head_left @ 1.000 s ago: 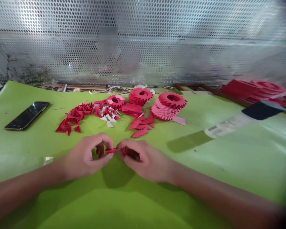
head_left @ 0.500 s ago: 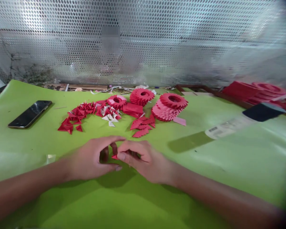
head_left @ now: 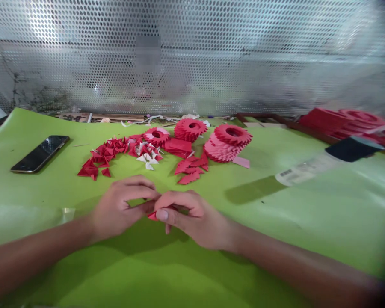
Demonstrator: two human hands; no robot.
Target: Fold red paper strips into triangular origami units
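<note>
Pinching a small red paper piece between them, the left hand and the right hand meet low over the near middle of the worktop, which is covered in a smooth, faintly glossy lime-green sheet. Each grip is closed on the piece, thumbs and fingertips folded in tight, so only a thin red sliver shows where the hands touch, just above the green surface.

Beyond the hands lies a scatter of folded red triangles — small, sharp-cornered, matte — with a few white ones mixed in. Behind them sit paper rings built from such pieces: round, hollow in the middle, with saw-toothed rims, some red and some paler pink. A short toothed strip lies nearer the hands.

At the far left a dark phone lies flat, its glass shiny. To the right a blurred white tube with a black cap rests on its side, and more red paper stacks sit behind it. A perforated metal screen — silver, dotted with round holes — backs the worktop.
</note>
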